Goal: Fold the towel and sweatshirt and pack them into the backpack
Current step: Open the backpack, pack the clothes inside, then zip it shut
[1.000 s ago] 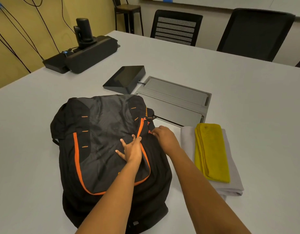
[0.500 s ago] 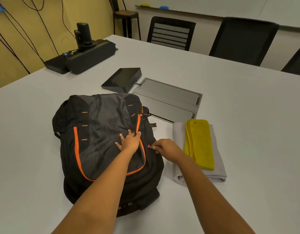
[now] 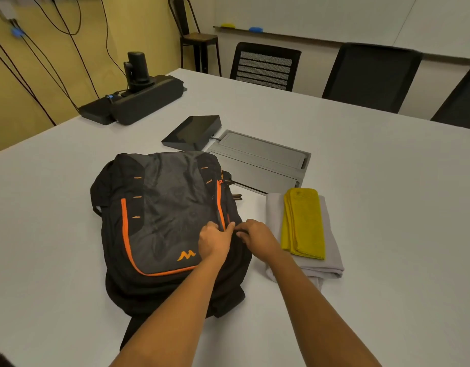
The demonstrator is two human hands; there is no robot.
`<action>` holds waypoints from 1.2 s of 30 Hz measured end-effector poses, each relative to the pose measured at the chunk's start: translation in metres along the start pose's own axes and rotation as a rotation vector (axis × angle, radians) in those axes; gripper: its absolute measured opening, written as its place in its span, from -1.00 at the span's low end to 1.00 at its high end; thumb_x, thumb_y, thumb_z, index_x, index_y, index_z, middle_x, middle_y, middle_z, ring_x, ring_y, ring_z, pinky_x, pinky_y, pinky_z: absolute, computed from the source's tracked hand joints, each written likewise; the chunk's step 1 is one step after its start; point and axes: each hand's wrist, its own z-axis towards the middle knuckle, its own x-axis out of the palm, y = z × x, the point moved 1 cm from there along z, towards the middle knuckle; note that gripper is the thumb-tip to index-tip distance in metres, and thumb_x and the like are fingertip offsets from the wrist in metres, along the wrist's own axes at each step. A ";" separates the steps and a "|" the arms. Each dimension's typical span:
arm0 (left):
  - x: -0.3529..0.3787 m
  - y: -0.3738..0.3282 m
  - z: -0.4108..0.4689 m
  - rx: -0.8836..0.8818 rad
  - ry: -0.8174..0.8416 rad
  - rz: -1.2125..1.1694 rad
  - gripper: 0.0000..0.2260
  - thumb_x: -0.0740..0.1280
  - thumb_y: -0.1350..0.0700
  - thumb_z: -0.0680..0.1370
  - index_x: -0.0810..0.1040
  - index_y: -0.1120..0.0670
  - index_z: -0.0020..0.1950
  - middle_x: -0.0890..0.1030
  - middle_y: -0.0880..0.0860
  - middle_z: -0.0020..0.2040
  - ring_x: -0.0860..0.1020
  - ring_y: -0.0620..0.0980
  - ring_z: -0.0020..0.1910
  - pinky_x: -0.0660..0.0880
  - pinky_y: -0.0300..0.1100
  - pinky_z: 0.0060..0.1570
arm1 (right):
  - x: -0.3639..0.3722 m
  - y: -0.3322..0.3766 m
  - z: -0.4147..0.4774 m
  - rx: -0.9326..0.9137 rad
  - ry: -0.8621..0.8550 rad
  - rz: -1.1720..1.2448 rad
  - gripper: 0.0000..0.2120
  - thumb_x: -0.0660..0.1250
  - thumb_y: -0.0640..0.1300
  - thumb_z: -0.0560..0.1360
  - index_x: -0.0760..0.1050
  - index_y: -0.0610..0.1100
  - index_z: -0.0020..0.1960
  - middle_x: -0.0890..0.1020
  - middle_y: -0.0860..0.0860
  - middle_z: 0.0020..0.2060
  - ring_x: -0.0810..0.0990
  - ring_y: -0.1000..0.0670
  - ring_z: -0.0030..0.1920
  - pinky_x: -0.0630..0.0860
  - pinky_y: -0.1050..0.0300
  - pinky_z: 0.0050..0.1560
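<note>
The backpack (image 3: 162,221) lies flat on the bench (image 3: 387,207), and no open mouth shows, so it looks closed. The left hand (image 3: 215,241) is on the backpack's front panel, its grip curled tight and pinching the fabric there. The right hand (image 3: 257,237), almost touching the left, has its grip pinched on a small dark bit at the backpack's side. That bit is likely a zip pull, though it is too small to be sure. Just right of the backpack, the towel (image 3: 304,223) lies folded on top of the folded sweatshirt (image 3: 332,263). Folding therefore looks done. Opening the backpack and packing the 2 pieces are left.

A black speaker bar (image 3: 146,102) sits at the far left of the bench. A dark tablet (image 3: 191,132) and a grey hatch (image 3: 257,160) lie just behind the backpack, and chairs (image 3: 371,75) stand beyond. Nothing lies between the stack and the backpack. The only hurdle I judge is the closed backpack itself.
</note>
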 end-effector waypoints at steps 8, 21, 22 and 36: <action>-0.004 -0.009 0.022 -0.027 0.059 0.152 -0.79 0.24 0.15 0.55 0.56 0.27 0.05 0.58 0.23 0.05 0.56 0.19 0.03 0.46 -0.07 -0.14 | 0.004 0.001 -0.026 -0.038 0.083 0.028 -0.76 0.25 -0.18 0.55 0.58 -0.15 0.17 0.61 -0.11 0.06 0.56 -0.08 0.06 0.47 0.10 0.14; -0.029 0.015 -0.037 0.144 -0.031 -0.069 -0.77 0.33 -0.03 0.52 0.50 0.14 -0.03 0.57 0.06 -0.12 0.50 -0.02 -0.16 0.36 -0.18 -0.22 | 0.009 0.005 -0.067 0.104 0.061 0.398 -0.80 0.27 -0.18 0.55 0.59 -0.20 0.11 0.61 -0.02 -0.14 0.53 0.18 -0.26 0.44 0.43 -0.19; -0.029 0.021 -0.045 0.120 -0.005 -0.041 -0.72 0.32 -0.08 0.52 0.52 0.14 -0.11 0.57 0.06 -0.18 0.49 -0.03 -0.21 0.36 -0.19 -0.26 | 0.013 0.006 -0.070 0.113 0.039 0.422 -0.80 0.28 -0.15 0.55 0.59 -0.19 0.10 0.61 -0.01 -0.16 0.54 0.19 -0.26 0.44 0.44 -0.19; -0.022 0.044 -0.060 0.112 0.263 0.013 -0.77 0.22 0.06 0.60 0.61 0.15 0.00 0.66 0.13 -0.12 0.60 0.08 -0.09 0.54 -0.07 -0.07 | 0.026 0.020 -0.083 0.102 -0.212 0.111 -0.80 0.15 -0.14 0.60 0.48 -0.05 0.16 0.53 -0.02 0.09 0.50 0.09 -0.04 0.49 0.21 -0.04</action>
